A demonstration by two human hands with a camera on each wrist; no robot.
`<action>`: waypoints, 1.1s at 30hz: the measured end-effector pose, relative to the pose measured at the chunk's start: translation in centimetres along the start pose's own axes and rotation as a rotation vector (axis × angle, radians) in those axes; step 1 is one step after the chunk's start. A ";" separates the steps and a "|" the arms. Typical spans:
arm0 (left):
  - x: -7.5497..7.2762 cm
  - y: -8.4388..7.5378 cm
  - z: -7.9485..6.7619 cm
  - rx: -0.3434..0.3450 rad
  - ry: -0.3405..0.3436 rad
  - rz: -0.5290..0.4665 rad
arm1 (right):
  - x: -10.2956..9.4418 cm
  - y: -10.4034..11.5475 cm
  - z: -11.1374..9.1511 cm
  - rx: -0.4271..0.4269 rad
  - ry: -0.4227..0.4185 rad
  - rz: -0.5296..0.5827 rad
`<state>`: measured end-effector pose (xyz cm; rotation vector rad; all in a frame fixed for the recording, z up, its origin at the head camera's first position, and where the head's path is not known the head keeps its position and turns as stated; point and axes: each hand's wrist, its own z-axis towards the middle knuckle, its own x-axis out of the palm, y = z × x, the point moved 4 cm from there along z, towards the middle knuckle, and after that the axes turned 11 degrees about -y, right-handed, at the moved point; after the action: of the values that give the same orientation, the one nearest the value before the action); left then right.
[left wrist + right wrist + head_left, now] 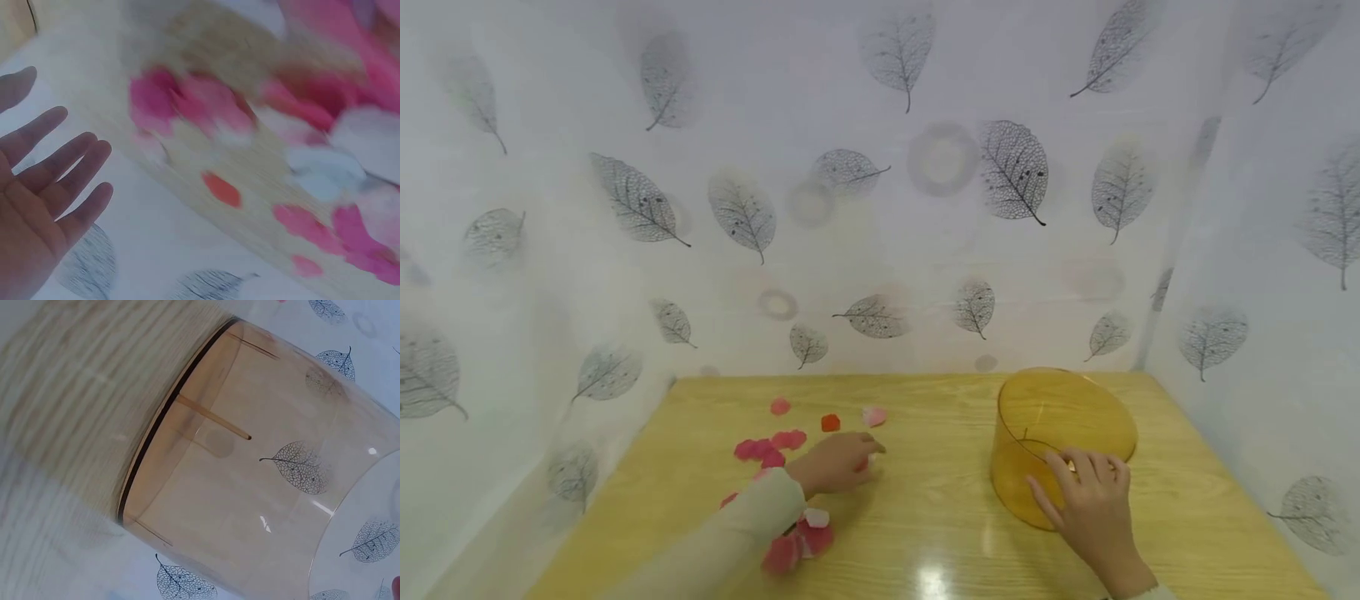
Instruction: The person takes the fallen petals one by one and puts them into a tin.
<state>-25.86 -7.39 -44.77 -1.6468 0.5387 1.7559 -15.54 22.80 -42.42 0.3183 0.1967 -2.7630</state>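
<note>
Over the table, my left hand [838,462] reaches among loose flower petals, its fingertips right above a pink and white petal [868,461]. In the left wrist view the fingers [65,162] are spread and nearly straight. Dark pink petals [760,448] lie just left of that hand, and a pink pile [797,546] lies below the forearm. My right hand [1093,500] grips the near rim of a see-through amber bin [1011,475], fingers over the edge and thumb along the outer wall. Only a fingertip [396,589] shows in the right wrist view.
The bin stands on the right of the wooden table [940,517]. A red petal [831,422], a pale pink petal [874,416] and a pink petal [780,406] are scattered towards the back. White leaf-printed sheeting [880,242] rises behind and at both sides.
</note>
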 end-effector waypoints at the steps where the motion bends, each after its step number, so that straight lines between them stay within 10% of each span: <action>1: -0.1 1.0 0.2 -0.040 -0.014 -0.011 | 0.0 0.0 0.0 0.002 0.003 -0.001; 10: 1.2 5.1 1.1 -0.195 0.007 -0.098 | -0.2 0.0 0.0 0.007 0.007 -0.025; 33: 2.7 5.6 2.2 -0.248 -0.037 -0.069 | -0.2 0.0 0.4 0.011 0.046 -0.033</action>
<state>-31.36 -9.30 -47.92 -1.7721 0.2507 1.8571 -15.44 22.80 -42.03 0.3849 0.1998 -2.7920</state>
